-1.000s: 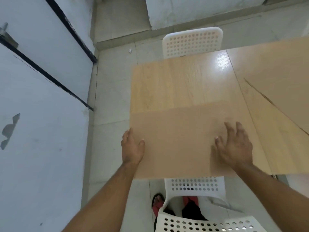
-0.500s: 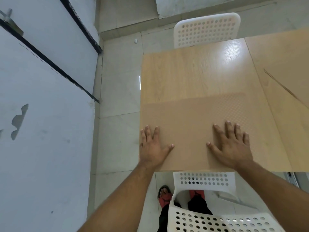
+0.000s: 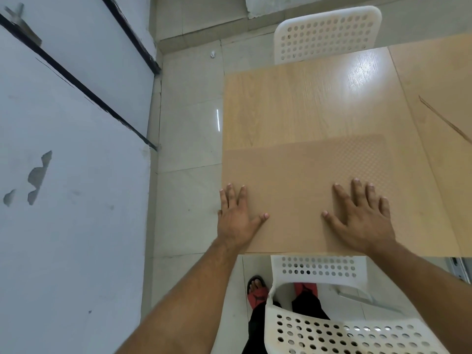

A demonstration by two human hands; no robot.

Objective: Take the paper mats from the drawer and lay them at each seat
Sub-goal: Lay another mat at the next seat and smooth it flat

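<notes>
A brown paper mat [image 3: 304,180] with a fine embossed pattern lies flat on the near part of the light wooden table [image 3: 293,106], its left and near edges lined up with the table's. My left hand [image 3: 236,215] rests palm down on the mat's near left corner, fingers spread. On the mat's near right part my right hand [image 3: 360,215] also lies flat with fingers apart. Neither hand grips anything.
A white perforated chair [image 3: 324,272] stands tucked at the near side, right in front of me. Another white chair [image 3: 327,34] faces it across the table. A second tabletop [image 3: 439,98] adjoins on the right. A grey wall [image 3: 63,175] runs along the left beyond a strip of tiled floor.
The mat has come down flat on the table and squared to its edges. Both hands went from holding its near edge to lying palm down on it.
</notes>
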